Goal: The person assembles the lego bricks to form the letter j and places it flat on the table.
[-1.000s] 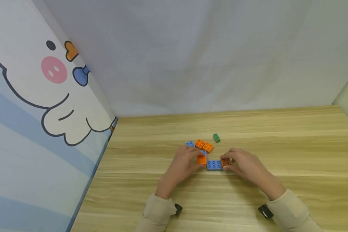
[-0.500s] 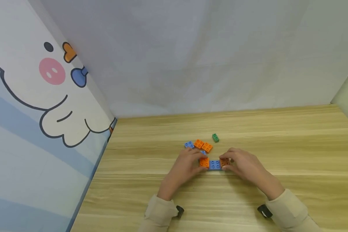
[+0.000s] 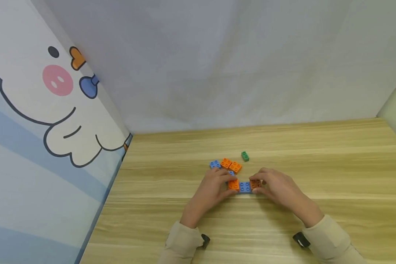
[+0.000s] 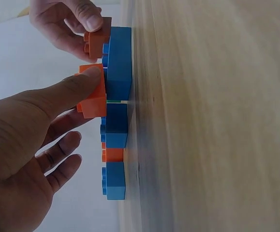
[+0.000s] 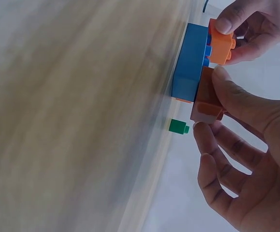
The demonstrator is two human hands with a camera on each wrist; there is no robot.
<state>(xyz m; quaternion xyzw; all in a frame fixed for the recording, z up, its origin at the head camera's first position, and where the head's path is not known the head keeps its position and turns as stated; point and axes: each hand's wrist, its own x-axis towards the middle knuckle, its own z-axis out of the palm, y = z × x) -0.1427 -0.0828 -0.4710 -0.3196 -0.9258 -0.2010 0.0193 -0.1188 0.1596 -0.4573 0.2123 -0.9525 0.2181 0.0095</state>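
A long blue toy building brick lies on the wooden table between both hands. My left hand pinches a bright orange brick between thumb and fingers, at the left end of the blue one. At the other end, my right hand pinches a brownish-orange brick in the same way. Both orange bricks sit over the blue brick's studs, each jutting out past its end. Blue studs show between the two in the head view. The right wrist view has the left hand's orange brick beyond the right hand's.
Behind the left hand lie two orange bricks and a blue brick. Another blue brick shows partly past the left fingers. A small green brick lies farther back. A pale curtain hangs behind the table.
My left hand has moved slightly right, bringing its orange brick from beside the long blue brick to over its left end. My right hand has stayed nearly still with its brick.
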